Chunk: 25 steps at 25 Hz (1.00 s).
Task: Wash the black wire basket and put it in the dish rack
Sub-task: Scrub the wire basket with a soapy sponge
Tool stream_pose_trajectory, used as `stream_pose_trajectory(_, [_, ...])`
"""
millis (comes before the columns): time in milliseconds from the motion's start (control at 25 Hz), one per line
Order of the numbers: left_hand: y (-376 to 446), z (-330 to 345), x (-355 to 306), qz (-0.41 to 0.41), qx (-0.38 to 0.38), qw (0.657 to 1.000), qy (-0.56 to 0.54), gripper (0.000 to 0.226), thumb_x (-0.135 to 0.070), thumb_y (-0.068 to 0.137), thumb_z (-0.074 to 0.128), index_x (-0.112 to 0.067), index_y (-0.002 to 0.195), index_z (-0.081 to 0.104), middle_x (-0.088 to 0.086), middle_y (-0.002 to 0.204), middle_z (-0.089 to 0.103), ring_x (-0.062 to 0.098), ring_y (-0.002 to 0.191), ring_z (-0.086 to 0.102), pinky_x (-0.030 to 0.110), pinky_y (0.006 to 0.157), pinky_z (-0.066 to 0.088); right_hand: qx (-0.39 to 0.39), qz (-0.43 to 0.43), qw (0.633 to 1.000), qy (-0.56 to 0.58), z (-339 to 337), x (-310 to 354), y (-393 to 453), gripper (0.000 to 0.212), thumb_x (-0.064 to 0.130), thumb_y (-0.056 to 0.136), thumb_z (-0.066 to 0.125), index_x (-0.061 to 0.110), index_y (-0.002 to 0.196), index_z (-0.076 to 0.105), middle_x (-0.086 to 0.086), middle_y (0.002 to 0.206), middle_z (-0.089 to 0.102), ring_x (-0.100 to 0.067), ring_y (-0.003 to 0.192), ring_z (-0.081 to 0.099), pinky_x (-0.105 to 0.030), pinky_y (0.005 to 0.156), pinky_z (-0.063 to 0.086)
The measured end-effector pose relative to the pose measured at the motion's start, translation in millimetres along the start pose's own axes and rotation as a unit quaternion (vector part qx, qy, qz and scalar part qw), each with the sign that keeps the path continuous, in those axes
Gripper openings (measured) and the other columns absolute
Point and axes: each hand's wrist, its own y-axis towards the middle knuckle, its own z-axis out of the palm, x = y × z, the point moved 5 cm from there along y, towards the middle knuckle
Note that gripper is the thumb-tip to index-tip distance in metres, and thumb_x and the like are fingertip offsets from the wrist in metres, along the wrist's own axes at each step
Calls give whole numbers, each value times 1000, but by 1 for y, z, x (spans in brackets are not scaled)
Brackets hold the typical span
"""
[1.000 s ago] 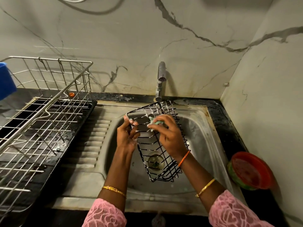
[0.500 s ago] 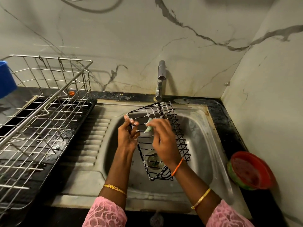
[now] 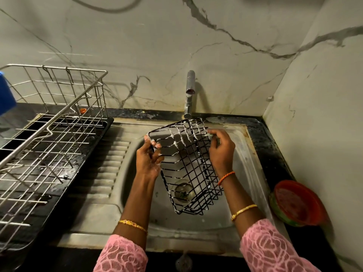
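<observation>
A person in pink lace sleeves holds a black wire basket (image 3: 188,165) tilted over a steel sink (image 3: 243,154) at the centre of the frame, its wires streaked with white soap foam. The left hand (image 3: 148,160) grips the basket's left rim, fingers curled around the wire. The right hand (image 3: 222,152) holds the basket's upper right edge, its fingers bent around the wire and pinching something small and pale that is too hidden to identify. The basket's lower end hangs above the sink drain (image 3: 183,190). A metal tap (image 3: 189,93) stands against the marble wall just above the basket. At the left of the frame a silver wire dish rack (image 3: 49,138) sits on a black tray on the dark bench. At the lower right, a red bowl (image 3: 296,203) rests on the bench beside the sink
</observation>
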Motion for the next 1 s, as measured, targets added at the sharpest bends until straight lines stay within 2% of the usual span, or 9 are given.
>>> stream_pose_trajectory(120, [2, -1, 1, -1, 0, 1000, -8, 38, -37, 100, 36, -20, 68, 45, -8, 50, 51, 1, 32, 25, 14, 33, 16, -16, -68, 997, 15, 3, 32, -34, 22, -9, 84, 58, 2, 102, 64, -12, 103, 66, -12, 99, 59, -25, 87, 53])
stream_pose_trajectory(280, [3, -5, 1, -3, 0, 1000, -18, 37, -39, 99, 38, -20, 68, 44, -7, 50, 50, 1, 32, 25, 14, 33, 15, 82, -213, 974, 16, 7, 63, -72, 26, -4, 85, 51, 1, 105, 66, -12, 108, 63, -15, 108, 55, -22, 98, 46])
stream_pose_trajectory(400, [2, -9, 0, -6, 6, 1000, -20, 37, -39, 99, 38, -20, 68, 45, -7, 51, 50, 1, 33, 26, 14, 31, 18, 48, -142, 989, 4, 1, 32, -38, 26, -10, 83, 54, -2, 105, 65, -16, 110, 63, -16, 107, 57, -17, 95, 47])
stream_pose_trajectory(520, [1, -8, 2, -14, 5, 1000, -9, 38, -38, 101, 35, -20, 68, 45, -8, 50, 50, 1, 32, 26, 14, 32, 17, 33, -45, 998, -21, -4, 5, -7, 24, -12, 81, 58, -3, 101, 66, -16, 105, 65, -25, 98, 63, -29, 85, 55])
stream_pose_trajectory(600, [1, -6, 3, -16, 2, 1000, -12, 39, -37, 101, 34, -20, 68, 44, -8, 50, 50, 1, 32, 26, 14, 32, 17, 24, -43, 999, -10, -2, 13, -13, 21, -11, 80, 59, -3, 98, 67, -15, 101, 66, -18, 95, 62, -29, 83, 56])
stream_pose_trajectory(680, [1, -6, 4, -14, -3, 1000, -16, 38, -36, 102, 34, -20, 68, 43, -8, 49, 50, 1, 32, 26, 14, 31, 16, 28, -76, 997, 20, 3, 34, -36, 21, -12, 80, 60, -2, 96, 68, -14, 99, 66, -8, 96, 57, -18, 87, 51])
stream_pose_trajectory(840, [0, -9, 5, -17, -8, 1000, -20, 38, -38, 100, 36, -20, 67, 44, -8, 49, 49, 1, 32, 26, 14, 31, 16, 83, -167, 981, 45, 7, 57, -69, 26, -13, 81, 56, -1, 102, 68, -12, 105, 63, -10, 104, 56, -16, 95, 45])
stream_pose_trajectory(920, [0, -10, 5, -18, -9, 1000, -22, 39, -38, 101, 36, -20, 67, 44, -8, 50, 49, 1, 32, 26, 14, 31, 17, 73, -127, 989, 35, 5, 39, -49, 27, -15, 81, 56, -2, 102, 67, -11, 106, 63, -5, 102, 54, -10, 91, 45])
stream_pose_trajectory(1000, [-1, -12, 5, -20, -9, 1000, -22, 38, -36, 101, 37, -19, 67, 45, -7, 51, 48, 1, 33, 26, 13, 30, 18, 46, -39, 998, 6, 1, 14, -24, 23, -13, 80, 58, -3, 99, 67, -12, 104, 65, -10, 99, 57, -11, 87, 48])
